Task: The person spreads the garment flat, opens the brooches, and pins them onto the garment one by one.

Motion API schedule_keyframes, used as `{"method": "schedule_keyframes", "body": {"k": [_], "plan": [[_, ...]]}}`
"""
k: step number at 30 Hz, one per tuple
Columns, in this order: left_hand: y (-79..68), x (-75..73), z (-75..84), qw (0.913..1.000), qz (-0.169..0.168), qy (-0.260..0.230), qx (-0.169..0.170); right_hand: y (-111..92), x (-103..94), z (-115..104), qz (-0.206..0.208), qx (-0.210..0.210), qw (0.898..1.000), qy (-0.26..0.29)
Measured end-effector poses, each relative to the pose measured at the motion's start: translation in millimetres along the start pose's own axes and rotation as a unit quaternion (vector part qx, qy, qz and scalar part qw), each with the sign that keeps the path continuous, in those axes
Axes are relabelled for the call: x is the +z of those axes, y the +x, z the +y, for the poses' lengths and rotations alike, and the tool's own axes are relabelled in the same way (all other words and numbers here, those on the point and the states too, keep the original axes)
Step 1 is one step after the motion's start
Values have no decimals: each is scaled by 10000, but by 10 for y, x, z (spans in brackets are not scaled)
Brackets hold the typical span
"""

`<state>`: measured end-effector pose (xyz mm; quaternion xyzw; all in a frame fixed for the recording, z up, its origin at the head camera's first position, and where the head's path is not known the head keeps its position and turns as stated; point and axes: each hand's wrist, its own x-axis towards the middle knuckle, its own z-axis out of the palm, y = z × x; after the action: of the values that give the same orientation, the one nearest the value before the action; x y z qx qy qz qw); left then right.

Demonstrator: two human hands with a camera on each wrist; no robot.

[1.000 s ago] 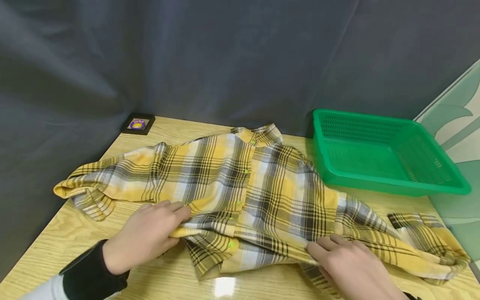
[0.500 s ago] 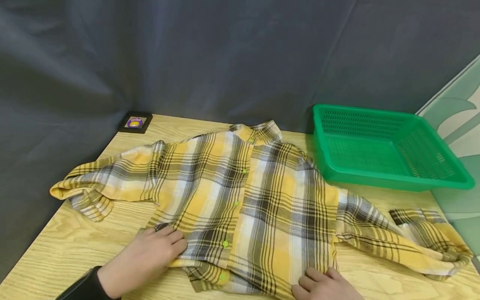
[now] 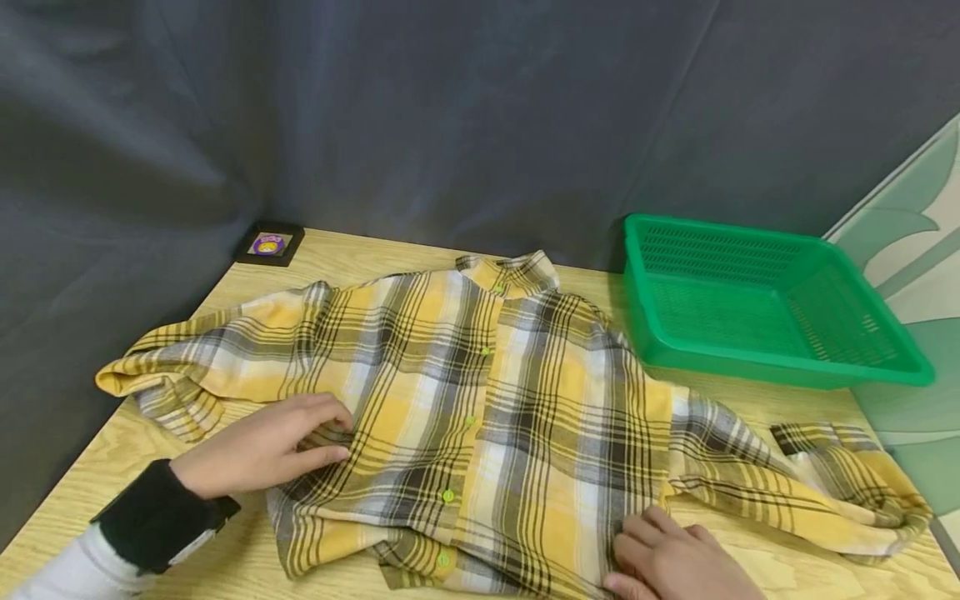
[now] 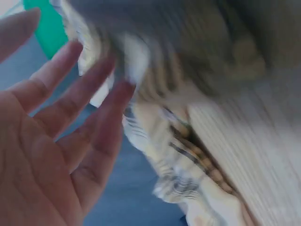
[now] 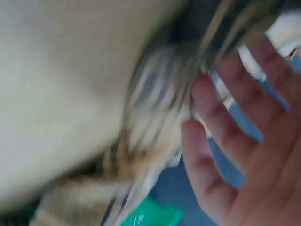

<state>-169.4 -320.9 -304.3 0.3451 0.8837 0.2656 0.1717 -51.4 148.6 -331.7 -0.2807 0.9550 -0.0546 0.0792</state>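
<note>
A yellow, black and white plaid shirt (image 3: 570,417) with green buttons lies front up on the table, collar at the far side and sleeves spread to both sides. Over its lower left side, my left hand (image 3: 281,442) has its thumb apart from the fingers; in the left wrist view this hand (image 4: 61,122) shows spread fingers with fabric beyond the tips. At the lower right edge of the shirt rests my right hand (image 3: 675,554). The right wrist view shows that hand (image 5: 249,127) with separated fingers, fingertips right at the blurred cloth. The hem is bunched near the front.
A green plastic basket (image 3: 757,362) stands at the back right, beside the shirt's right shoulder and sleeve. At the table's back left corner lies a small black square with a purple-and-yellow picture (image 3: 268,244). A dark curtain (image 3: 465,125) hangs behind the wooden table (image 3: 247,550).
The shirt's lower part has been drawn toward the front and flattened. My left hand has let go of the hem and risen off it; the right hand has moved frontward along the edge.
</note>
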Motion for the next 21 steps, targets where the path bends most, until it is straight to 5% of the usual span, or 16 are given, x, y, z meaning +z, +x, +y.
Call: {"method": "schedule_keyframes", "body": {"k": [4, 9, 13, 21], "plan": [[70, 31, -156, 9975, -328, 251, -574, 117, -137, 230, 386, 1022, 9940, 17], [99, 91, -318, 9896, -623, 834, -993, 202, -37, 587, -524, 1626, 9816, 854], [70, 83, -413, 9852, -637, 1060, -1190, 212, 58, 776, -1050, 1699, 9667, 1598], [-18, 98, -434, 9831, -735, 845, -1446, 274, 62, 908, -1155, 1656, 9563, 2113]]}}
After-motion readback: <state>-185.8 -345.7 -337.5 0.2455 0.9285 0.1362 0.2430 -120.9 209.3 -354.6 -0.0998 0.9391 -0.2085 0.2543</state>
